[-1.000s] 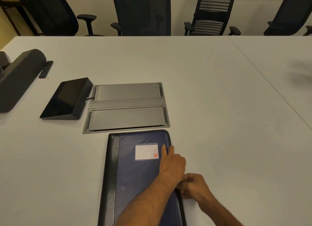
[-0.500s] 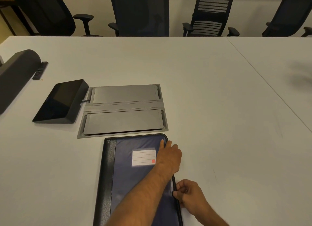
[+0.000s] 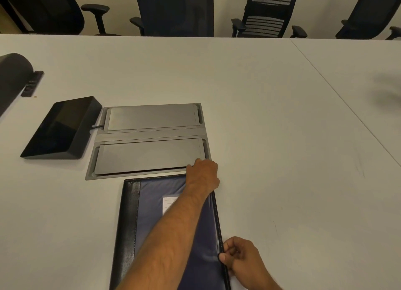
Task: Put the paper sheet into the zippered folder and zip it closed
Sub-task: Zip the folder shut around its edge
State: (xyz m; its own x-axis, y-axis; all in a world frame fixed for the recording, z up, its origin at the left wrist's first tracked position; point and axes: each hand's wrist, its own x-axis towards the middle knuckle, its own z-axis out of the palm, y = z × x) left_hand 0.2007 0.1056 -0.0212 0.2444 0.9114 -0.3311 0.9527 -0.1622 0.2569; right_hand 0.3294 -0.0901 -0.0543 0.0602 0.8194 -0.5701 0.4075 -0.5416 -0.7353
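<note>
Zipping step: left hand (image 3: 202, 174) closed at the zippered folder (image 3: 156, 214) top corner, right hand (image 3: 240, 260) pinching its edge; next, run zip along top.

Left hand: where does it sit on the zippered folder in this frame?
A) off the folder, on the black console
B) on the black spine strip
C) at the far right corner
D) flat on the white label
C: the left hand covers the zippered folder's far right corner.

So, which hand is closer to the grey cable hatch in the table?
Left. The left hand sits at the folder top right corner, overlapping the hatch near edge. The right hand pinches the folder's right edge, well nearer the person.
</note>
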